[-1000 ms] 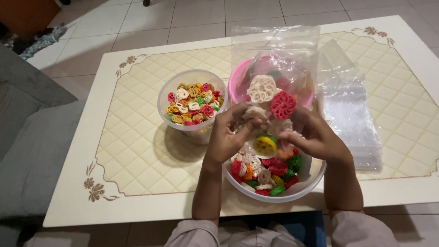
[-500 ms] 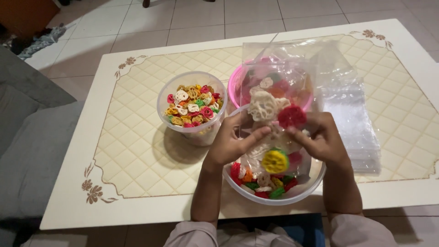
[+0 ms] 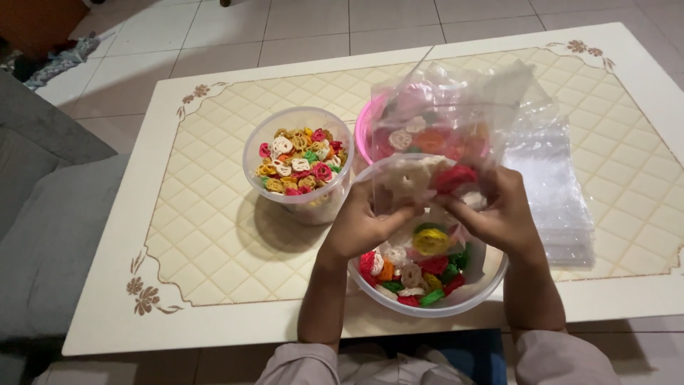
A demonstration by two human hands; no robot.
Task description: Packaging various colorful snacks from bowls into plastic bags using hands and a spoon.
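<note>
Both hands meet over the nearest of three containers on the cream, diamond-patterned worktop. The left hand and the right hand each have their fingers closed on the lower edge of one clear plastic bag, which stands up between them with its open top tilted away. Inside the bag lie a few flower-shaped crackers: one pale cracker, one red cracker and one yellow cracker can be made out, though others behind the plastic are too blurred to count.

Below the hands sits a clear round plastic bowl holding mixed red, green, orange and white crackers. To its left stands a clear round plastic tub heaped with smaller coloured crackers. Behind the bag a pink round bowl shows partly. One stack of flat clear bags lies at the right, near the right hand.
</note>
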